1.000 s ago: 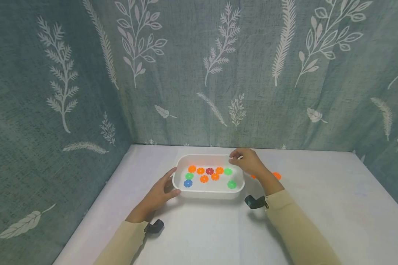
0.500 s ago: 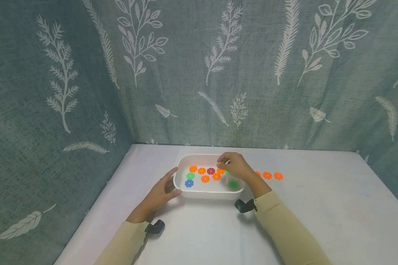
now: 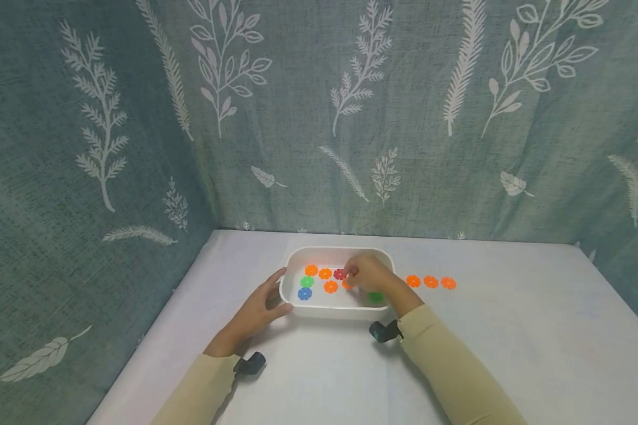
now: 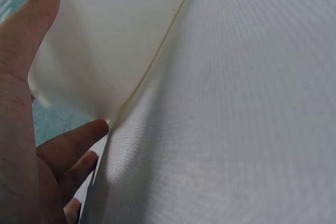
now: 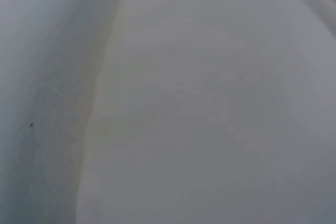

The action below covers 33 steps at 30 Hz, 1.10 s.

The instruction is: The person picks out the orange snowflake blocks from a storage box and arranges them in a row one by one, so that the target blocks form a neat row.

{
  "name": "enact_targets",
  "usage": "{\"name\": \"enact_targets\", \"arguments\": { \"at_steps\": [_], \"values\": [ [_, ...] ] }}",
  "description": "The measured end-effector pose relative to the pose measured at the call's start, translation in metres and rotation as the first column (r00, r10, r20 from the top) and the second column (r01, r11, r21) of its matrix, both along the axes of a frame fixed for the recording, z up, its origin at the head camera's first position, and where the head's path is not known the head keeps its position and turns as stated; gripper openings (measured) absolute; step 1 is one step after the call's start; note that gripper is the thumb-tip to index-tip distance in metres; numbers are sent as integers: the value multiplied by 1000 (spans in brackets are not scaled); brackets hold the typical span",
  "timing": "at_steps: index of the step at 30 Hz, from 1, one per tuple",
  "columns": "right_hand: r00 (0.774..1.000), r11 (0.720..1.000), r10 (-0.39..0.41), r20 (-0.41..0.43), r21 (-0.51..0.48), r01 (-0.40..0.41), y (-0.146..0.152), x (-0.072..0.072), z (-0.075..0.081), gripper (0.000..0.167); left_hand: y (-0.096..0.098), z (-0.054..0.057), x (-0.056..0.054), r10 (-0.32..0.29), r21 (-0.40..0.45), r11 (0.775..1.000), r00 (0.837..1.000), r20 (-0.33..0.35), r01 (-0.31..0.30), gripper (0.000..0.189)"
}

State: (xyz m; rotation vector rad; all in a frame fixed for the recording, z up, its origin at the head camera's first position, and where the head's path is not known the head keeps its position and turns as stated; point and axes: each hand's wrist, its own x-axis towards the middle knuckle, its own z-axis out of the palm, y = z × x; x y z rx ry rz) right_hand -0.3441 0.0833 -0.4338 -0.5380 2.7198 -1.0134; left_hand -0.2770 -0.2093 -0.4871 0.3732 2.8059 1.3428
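A white plastic tray [image 3: 329,313] holds small notched discs: several orange discs [image 3: 331,287], a red disc [image 3: 339,274], a blue disc [image 3: 305,293] and green discs [image 3: 306,281]. My left hand [image 3: 257,307] holds the tray's left end, thumb at the front corner and fingers toward the back. In the left wrist view the thumb [image 4: 44,3] lies against the tray wall [image 4: 121,30]. Inside the tray, my right hand [image 3: 371,274] has bent fingers down at an orange disc [image 3: 348,284]; whether they pinch it is hidden. The right wrist view shows only pale surfaces, no hand.
Three orange discs [image 3: 430,281] lie in a row on the white tabletop [image 3: 510,330], right of the tray. A green patterned curtain [image 3: 298,118] rises behind and along the left side. A dark wrist camera [image 3: 385,332] hangs below the right wrist.
My right hand has moved left and down from the tray's right rim into the tray, uncovering the row of orange discs on the table. The left hand keeps its place.
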Motion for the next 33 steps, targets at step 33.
{"name": "enact_targets", "arguments": {
  "at_steps": [33],
  "values": [
    [999,989,34,36,145,-39,-2,11,-1,21,2,2,1,10,-22,1000,1000,6,-10,95]
  ]
}}
